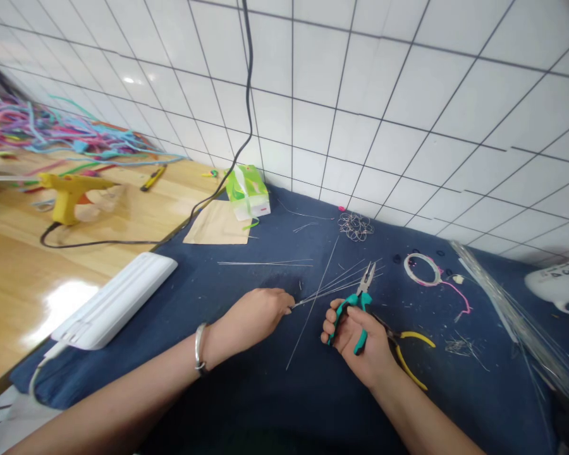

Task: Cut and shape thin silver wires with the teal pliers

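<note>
My left hand (258, 316), with a silver bracelet at the wrist, is closed on one end of a bundle of thin metal wires (334, 287). The wires fan out to the right over the dark blue cloth. In my right hand (360, 344) is a pair of teal-handled pliers (366, 281), its handles spread and its jaws pointing away from me, close to the wires' far ends. A single long wire (303, 332) crosses under the bundle. Yellow-handled pliers (415, 354) lie just beyond my right hand, partly hidden by it.
Behind lie a coil of looped wire (355, 226) and a green tissue pack (249, 193). On the right are a white ring (422, 270), a bundle of long wires (526, 316) and a white mug (559, 284). A white power bank (116, 300) and yellow glue gun (69, 196) lie left.
</note>
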Available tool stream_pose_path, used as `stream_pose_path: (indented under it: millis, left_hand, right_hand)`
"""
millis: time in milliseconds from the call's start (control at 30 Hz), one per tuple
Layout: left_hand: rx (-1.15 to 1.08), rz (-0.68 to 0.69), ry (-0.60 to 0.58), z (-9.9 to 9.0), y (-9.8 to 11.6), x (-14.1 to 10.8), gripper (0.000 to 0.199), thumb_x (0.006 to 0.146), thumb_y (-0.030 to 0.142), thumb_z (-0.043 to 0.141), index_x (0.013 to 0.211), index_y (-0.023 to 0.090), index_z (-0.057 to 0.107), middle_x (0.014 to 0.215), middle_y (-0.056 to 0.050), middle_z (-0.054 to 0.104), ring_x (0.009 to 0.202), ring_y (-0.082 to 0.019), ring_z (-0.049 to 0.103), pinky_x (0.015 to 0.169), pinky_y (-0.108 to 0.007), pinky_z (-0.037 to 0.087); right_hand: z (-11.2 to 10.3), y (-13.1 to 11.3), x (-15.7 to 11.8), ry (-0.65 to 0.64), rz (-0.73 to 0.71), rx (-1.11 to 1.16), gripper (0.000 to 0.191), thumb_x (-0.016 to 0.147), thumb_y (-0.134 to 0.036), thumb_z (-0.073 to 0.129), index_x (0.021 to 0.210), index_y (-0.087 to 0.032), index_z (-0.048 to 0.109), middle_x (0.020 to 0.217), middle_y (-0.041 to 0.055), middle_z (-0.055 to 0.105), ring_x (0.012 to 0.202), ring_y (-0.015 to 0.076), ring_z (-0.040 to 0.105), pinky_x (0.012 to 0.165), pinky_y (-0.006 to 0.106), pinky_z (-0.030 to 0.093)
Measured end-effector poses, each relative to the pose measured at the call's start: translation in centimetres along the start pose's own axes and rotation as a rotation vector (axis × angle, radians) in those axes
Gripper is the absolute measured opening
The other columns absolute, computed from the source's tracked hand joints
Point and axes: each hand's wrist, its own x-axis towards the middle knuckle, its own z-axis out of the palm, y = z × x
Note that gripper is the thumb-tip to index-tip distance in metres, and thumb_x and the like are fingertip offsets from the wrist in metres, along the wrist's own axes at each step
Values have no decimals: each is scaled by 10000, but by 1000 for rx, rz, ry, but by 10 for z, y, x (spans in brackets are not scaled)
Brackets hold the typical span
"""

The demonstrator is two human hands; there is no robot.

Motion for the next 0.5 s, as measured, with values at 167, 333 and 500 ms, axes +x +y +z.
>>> stream_pose_path:
  millis: [167,333,500]
  left_hand:
    - [-162,-68,-3,-2,4,1,229,841,187,393,702,175,575,675,-28,613,628,-143,583,605,-235,404]
    - [-493,-156,-105,2,4,1,225,843,210,363,725,165,548,665,-3,617,519,-95,584,523,-198,418]
    - [-773,-255,-217,15,6,2,216,848,275,358,860,164,544,758,-24,628,552,-115,621,442,-188,444]
  right_hand:
    - [12,7,-11,210,-41,-142,194,763,-306,591,899,-170,567,844,69,626,820,240,615,761,423,447]
    - [21,13,-17,252,-14,-165,211,741,-296,628,891,-163,559,986,107,621,954,265,590,823,440,435]
    - [24,14,-15,195,16,-158,208,753,-278,616,914,-153,574,963,104,629,912,239,603,813,410,439]
